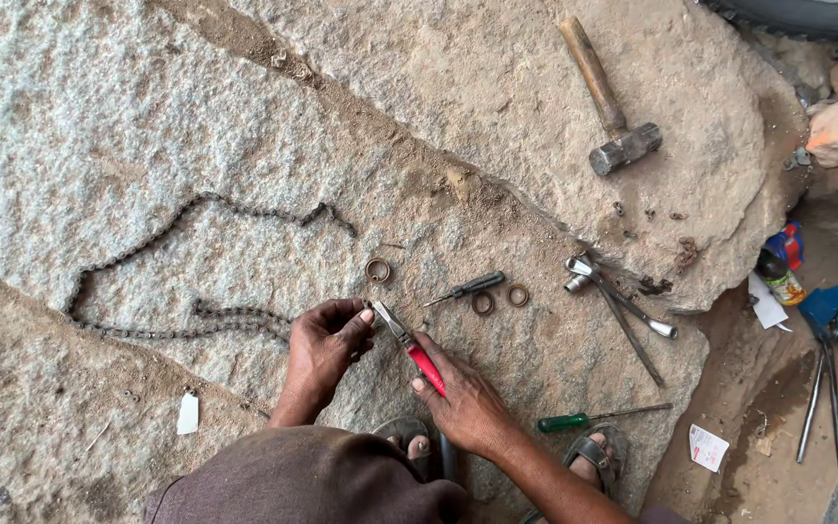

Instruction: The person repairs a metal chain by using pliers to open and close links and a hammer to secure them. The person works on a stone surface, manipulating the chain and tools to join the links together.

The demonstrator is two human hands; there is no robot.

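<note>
My right hand [466, 400] grips red-handled pliers [409, 345], whose jaws point up-left toward my left hand [327, 344]. My left hand is closed on the end of a long bicycle chain [162, 286] that loops across the stone slab [99, 116] to the left. The pliers' tip meets the chain right at my left fingertips. What sits between the jaws is too small to tell.
Three small metal rings [377, 270] [482, 303] [518, 295] and a black-handled screwdriver [463, 288] lie just beyond the hands. A hammer [611, 109] rests at upper right, socket wrenches [621, 303] to the right, a green-handled screwdriver [594, 418] by my sandalled feet [594, 456].
</note>
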